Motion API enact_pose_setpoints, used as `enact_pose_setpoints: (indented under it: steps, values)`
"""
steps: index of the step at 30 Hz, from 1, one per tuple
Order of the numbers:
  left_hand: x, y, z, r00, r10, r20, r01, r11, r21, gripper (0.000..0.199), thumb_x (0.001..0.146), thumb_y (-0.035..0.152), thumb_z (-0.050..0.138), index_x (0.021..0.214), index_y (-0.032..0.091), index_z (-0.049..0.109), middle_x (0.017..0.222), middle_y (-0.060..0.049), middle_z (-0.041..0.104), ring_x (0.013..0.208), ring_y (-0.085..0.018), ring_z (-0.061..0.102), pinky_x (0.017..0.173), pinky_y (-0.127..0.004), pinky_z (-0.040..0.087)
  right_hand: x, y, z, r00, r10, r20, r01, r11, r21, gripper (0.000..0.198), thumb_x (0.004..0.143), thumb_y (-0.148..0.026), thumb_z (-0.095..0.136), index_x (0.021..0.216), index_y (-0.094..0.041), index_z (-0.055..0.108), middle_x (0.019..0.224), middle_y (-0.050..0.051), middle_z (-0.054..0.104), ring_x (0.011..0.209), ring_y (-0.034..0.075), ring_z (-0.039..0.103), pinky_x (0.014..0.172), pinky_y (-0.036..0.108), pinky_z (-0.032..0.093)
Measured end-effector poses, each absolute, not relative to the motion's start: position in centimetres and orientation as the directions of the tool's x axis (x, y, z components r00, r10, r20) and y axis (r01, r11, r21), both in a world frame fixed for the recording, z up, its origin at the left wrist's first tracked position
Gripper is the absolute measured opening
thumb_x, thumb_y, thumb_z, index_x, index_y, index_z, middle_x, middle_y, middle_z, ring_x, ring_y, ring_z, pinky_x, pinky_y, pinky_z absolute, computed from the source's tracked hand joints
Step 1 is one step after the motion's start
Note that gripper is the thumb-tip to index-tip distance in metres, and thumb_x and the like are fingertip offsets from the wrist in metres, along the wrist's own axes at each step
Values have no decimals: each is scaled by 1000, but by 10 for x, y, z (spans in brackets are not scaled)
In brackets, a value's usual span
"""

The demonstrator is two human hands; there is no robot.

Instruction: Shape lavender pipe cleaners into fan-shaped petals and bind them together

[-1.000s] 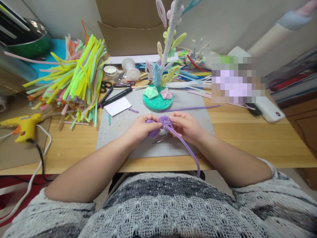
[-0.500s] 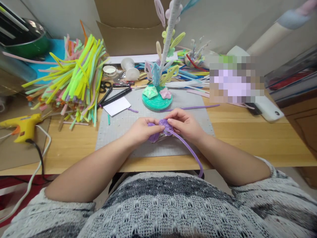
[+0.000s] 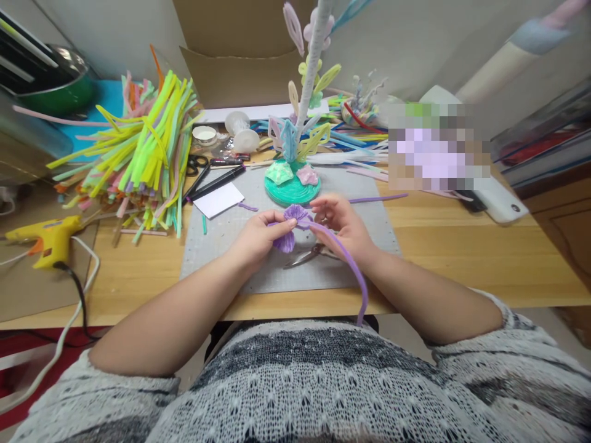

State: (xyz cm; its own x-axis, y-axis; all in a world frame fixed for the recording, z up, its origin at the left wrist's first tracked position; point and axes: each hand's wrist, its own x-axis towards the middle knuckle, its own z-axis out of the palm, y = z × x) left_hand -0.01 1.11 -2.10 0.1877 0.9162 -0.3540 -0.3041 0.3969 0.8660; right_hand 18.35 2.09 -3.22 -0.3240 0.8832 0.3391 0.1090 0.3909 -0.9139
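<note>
Nearest the viewer, a long purple fuzzy pipe cleaner (image 3: pixel 347 264) trails from the hands down past the table edge toward a grey knitted sweater (image 3: pixel 295 381). Compared with a moment ago, both hands have lifted slightly and moved farther from the body, uncovering silver metal scissors (image 3: pixel 308 255) lying on the grey gridded cutting mat (image 3: pixel 217 240). The left hand (image 3: pixel 258 237) pinches closed on a coiled purple pipe-cleaner petal piece (image 3: pixel 289 229), held just above the mat. The right hand (image 3: pixel 339 224) has its fingers curled around the strand where it meets the coil, so the winding appears to be continuing. Beyond, on the mat, stands a white-stemmed pipe-cleaner tree on a round teal base (image 3: pixel 292 184). To the left lie a yellow glue gun (image 3: pixel 48 237) and a heap of neon green and yellow pipe cleaners (image 3: pixel 143 147) on the light wooden table (image 3: pixel 462 258). A brown cardboard box (image 3: pixel 240 55) stands against the wall.
</note>
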Motion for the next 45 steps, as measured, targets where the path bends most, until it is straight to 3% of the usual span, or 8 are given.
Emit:
enact_pose_setpoints:
  steps: [4,12,20,26,31,34,41,45]
  values:
    - [3,11,-21,223,898,-378,-357,436,826,21,63,23,79,60,14,60,51,3,55,46,-6,45,45,-19,34,182,20,-31,-348,778,522,250,614,-749,4,84,-23,66,88,-22,66,86,3,62,82,15,58,74,30,48]
    - [4,12,-20,278,857,-433,-398,513,760,14,64,18,73,60,12,61,53,1,55,47,-7,47,47,-21,35,180,19,-34,-259,828,498,247,555,-795,3,84,-22,67,83,-20,68,84,4,71,81,16,67,76,32,53]
    - [4,10,-25,241,902,-359,-207,409,889,17,64,23,76,70,11,66,57,1,61,48,-7,50,48,-20,36,181,16,-36,-250,780,573,238,624,-745,3,82,-21,69,85,-20,68,82,4,73,75,15,67,67,29,53]
    - [7,8,-24,182,933,-309,-267,349,898,16,62,23,75,69,12,64,58,1,63,49,-8,54,50,-20,41,182,17,-34,-481,462,745,239,887,-395,14,82,-8,65,91,-19,66,88,7,74,81,17,69,74,33,55]
    - [8,7,-21,217,927,-306,-338,365,867,17,63,22,75,70,11,65,59,0,65,52,-8,56,55,-20,44,184,17,-34,-527,372,765,285,925,-253,17,83,-8,63,94,-20,67,89,8,74,82,19,68,72,35,56]
    - [7,7,-21,239,923,-303,-358,374,856,18,65,22,76,73,11,65,62,0,66,54,-8,58,56,-20,45,183,15,-30,-472,427,771,270,903,-334,18,82,-10,65,95,-22,67,89,5,74,81,18,68,72,35,56]
    - [6,6,-22,268,904,-333,-198,390,899,16,68,24,74,72,11,65,60,0,63,50,-8,53,51,-21,42,183,19,-34,-51,827,560,229,556,-799,3,84,-21,66,81,-22,66,79,1,69,75,15,65,70,31,53]
    - [6,6,-24,231,909,-347,-156,386,909,19,68,27,73,68,13,61,57,1,60,47,-7,50,48,-21,39,183,19,-35,-83,826,557,211,561,-800,2,83,-21,67,81,-22,66,80,1,70,75,15,65,71,32,52]
